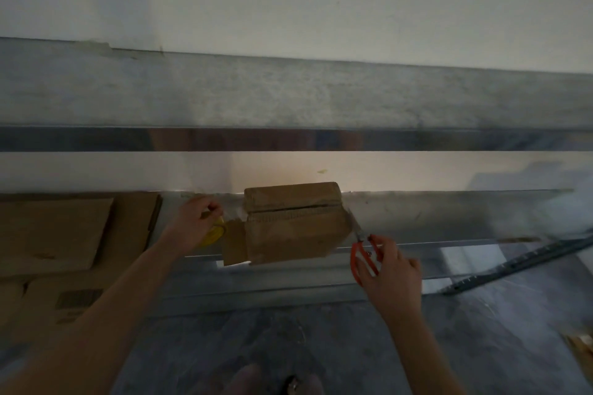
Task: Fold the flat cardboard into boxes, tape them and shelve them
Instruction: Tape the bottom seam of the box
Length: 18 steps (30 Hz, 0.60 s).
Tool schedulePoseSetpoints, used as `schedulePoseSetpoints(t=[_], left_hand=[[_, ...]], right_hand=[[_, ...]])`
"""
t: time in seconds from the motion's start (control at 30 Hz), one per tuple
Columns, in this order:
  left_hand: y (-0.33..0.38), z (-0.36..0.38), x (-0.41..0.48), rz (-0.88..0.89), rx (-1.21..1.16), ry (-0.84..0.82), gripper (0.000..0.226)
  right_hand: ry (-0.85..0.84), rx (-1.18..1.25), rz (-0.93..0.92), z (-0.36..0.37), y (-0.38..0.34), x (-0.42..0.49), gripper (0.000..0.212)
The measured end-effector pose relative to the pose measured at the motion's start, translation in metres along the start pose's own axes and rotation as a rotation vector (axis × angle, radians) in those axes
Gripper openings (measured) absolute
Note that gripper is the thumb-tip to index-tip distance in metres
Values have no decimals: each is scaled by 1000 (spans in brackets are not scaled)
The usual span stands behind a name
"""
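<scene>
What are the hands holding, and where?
The left grip holds the yellow tape roll by its rim; the right grip holds the orange scissors by their handles.

Left hand [194, 222], right hand [392, 273] (both curled)

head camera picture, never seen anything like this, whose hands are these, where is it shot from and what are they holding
No machine here: a person wears a camera on the head, looking down at their own two bare hands. The left hand grips a yellow tape roll beside a folded cardboard box standing on a metal shelf. The right hand holds orange-handled scissors at the box's right side. Further left lie flat cardboard sheets.
</scene>
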State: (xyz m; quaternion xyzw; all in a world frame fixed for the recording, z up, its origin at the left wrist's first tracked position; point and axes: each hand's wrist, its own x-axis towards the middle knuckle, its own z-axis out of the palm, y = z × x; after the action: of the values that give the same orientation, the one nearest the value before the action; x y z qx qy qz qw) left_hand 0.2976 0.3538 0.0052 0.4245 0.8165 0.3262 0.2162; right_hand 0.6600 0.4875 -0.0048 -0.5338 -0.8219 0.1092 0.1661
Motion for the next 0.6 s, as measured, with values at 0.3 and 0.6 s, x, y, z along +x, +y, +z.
schedulePoseSetpoints(t=[0.3, 0.6], left_hand=[[3, 8, -6, -78, 41, 72, 11], [15, 18, -10, -101, 15, 102, 8]], right_hand=[[-290, -23, 259, 62, 57, 87, 48], [-366, 4, 141, 78, 58, 103, 56]])
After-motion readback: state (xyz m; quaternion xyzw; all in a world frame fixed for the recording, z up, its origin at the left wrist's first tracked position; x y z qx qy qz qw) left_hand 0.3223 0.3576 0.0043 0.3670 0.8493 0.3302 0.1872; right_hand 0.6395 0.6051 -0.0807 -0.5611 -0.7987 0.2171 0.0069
